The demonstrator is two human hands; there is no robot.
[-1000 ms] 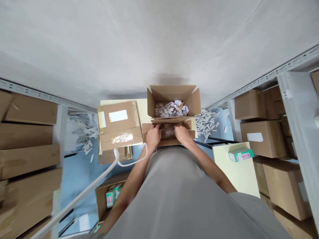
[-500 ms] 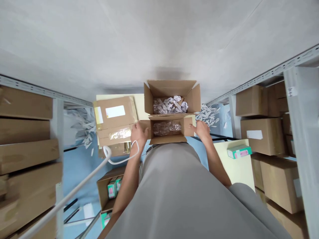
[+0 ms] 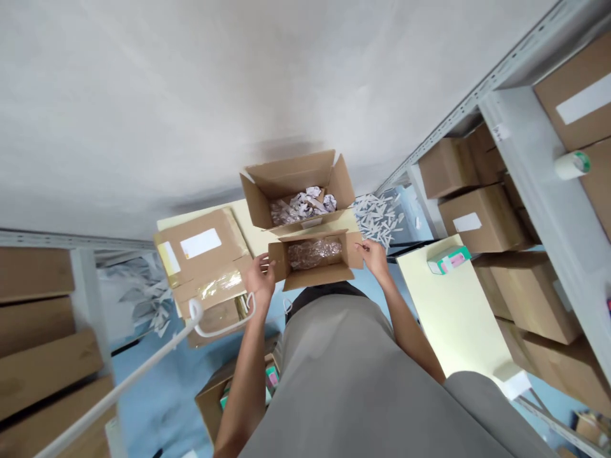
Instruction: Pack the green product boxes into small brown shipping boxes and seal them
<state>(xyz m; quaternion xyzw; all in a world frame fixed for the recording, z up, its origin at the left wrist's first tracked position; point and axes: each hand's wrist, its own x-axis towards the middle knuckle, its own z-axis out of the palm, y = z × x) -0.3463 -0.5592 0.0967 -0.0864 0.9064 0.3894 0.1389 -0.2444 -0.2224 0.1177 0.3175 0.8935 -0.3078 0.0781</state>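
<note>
A small open cardboard box [image 3: 319, 275] stands close in front of my body, its flaps spread out, with crumpled clear plastic wrap [image 3: 315, 252] inside. My left hand [image 3: 259, 280] is at the edge of its left flap, fingers curled against the cardboard. On the opposite side, my right hand [image 3: 374, 257] pinches the edge of the right flap between thumb and fingers. Just behind stands a larger open cardboard box [image 3: 291, 173], holding crumpled paper [image 3: 308, 205] and clear plastic.
A flattened-looking carton [image 3: 214, 251] with white labels lies left on the pale table [image 3: 258, 222]. A white curved rod [image 3: 138, 375] crosses at lower left. A green-and-pink box [image 3: 449, 259] lies on a side table [image 3: 443, 312]. Shelves of cartons [image 3: 482, 216] flank both sides; paper strips [image 3: 379, 219] lie behind.
The view has turned and tilted. The small box has come nearer my body, and a strip of table now shows between it and the larger box. Both hands remain at its side flaps.
</note>
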